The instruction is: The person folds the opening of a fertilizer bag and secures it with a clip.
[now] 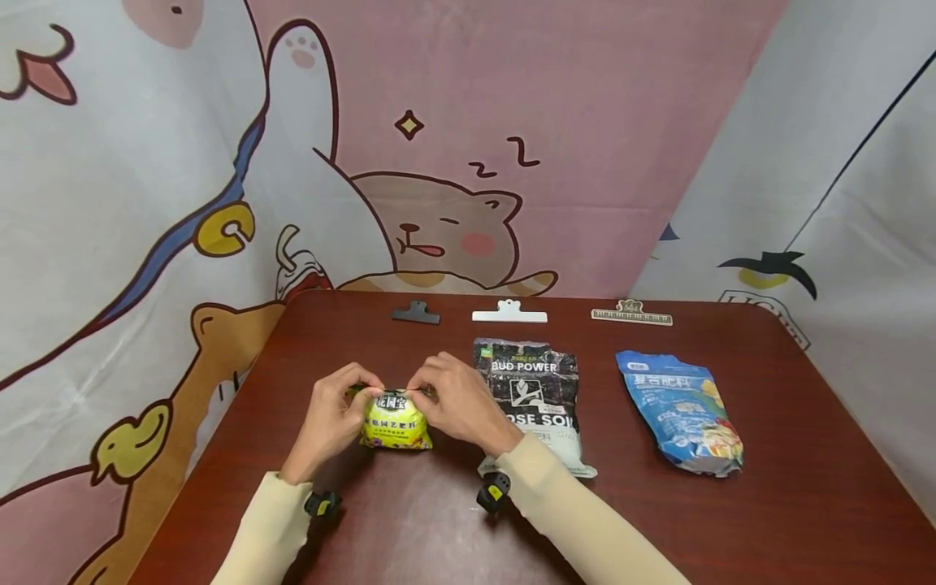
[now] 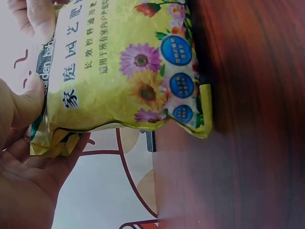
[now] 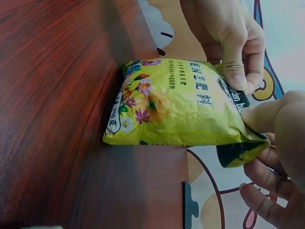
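A small yellow-green fertilizer bag (image 1: 396,426) with printed flowers stands on its base on the dark red table, its top folded over. My left hand (image 1: 338,413) pinches the folded top at the left, thumb in front and fingers behind. At the right end of the same fold, my right hand (image 1: 457,400) pinches it likewise. Seen from the left wrist, the bag (image 2: 114,67) bulges below the left thumb. From the right wrist, a dark green flap (image 3: 238,151) of the bag's top hangs behind, beside the right fingers.
Right of my hands lies a black and white soil bag (image 1: 534,382), partly covered by the right forearm. Farther right is a blue fertilizer bag (image 1: 680,410). Along the back edge lie a black clip (image 1: 416,313), a white clip (image 1: 509,312) and a patterned clip (image 1: 632,314).
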Action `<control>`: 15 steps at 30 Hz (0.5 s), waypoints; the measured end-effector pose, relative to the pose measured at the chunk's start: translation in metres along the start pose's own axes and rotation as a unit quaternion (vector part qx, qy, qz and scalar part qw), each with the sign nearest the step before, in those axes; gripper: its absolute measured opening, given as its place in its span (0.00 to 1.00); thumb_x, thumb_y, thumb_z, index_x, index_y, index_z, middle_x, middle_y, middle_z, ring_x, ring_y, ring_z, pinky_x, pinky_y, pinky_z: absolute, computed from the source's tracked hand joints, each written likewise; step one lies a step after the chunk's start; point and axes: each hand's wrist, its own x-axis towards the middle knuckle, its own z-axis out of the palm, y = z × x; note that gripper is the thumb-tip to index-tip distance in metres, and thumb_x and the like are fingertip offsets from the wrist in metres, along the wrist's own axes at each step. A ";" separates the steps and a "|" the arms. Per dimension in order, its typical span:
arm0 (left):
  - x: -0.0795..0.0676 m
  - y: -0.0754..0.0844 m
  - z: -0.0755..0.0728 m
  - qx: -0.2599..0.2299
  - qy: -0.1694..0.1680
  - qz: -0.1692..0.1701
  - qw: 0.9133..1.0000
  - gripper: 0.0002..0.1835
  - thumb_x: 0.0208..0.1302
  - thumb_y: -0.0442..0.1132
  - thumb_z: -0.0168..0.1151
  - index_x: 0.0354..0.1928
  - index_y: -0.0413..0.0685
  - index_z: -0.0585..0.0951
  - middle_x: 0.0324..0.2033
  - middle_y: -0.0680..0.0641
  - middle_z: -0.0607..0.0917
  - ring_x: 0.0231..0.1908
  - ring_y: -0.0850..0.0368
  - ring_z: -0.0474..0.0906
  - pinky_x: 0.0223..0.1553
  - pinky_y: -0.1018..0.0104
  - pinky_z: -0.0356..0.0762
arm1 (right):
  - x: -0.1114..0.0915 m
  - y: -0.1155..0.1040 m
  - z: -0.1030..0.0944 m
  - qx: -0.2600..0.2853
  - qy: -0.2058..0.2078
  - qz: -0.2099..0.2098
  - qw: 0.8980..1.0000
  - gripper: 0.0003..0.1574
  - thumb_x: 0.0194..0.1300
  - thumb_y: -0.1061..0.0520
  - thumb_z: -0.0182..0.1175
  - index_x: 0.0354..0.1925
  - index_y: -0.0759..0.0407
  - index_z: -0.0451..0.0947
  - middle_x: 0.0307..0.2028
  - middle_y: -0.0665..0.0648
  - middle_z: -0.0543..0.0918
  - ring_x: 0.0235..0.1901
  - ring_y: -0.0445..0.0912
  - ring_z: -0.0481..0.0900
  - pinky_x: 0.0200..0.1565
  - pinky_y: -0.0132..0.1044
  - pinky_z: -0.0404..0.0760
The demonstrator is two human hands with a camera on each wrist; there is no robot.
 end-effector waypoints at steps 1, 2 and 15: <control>0.000 0.000 0.000 0.001 0.002 0.000 1.000 0.08 0.63 0.32 0.71 0.31 0.52 0.83 0.30 0.57 0.84 0.29 0.65 0.76 0.28 0.72 0.75 | 0.000 0.001 0.000 -0.001 0.001 0.002 1.000 0.05 0.67 0.50 0.67 0.37 0.47 0.88 0.35 0.43 0.85 0.35 0.37 0.75 0.35 0.29 0.76; 0.000 0.000 0.000 0.003 0.005 0.000 1.000 0.08 0.62 0.31 0.71 0.31 0.52 0.83 0.30 0.57 0.84 0.29 0.65 0.76 0.28 0.72 0.75 | -0.001 0.001 -0.001 -0.002 0.002 0.004 1.000 0.05 0.67 0.50 0.67 0.37 0.47 0.88 0.35 0.43 0.85 0.35 0.37 0.75 0.35 0.29 0.76; 0.000 -0.005 -0.002 -0.039 -0.009 -0.004 0.999 0.03 0.66 0.33 0.68 0.35 0.50 0.85 0.33 0.54 0.86 0.33 0.62 0.80 0.32 0.75 0.77 | -0.003 0.003 -0.001 -0.005 0.044 -0.022 0.999 0.04 0.61 0.59 0.68 0.31 0.48 0.86 0.29 0.43 0.81 0.33 0.39 0.75 0.33 0.30 0.77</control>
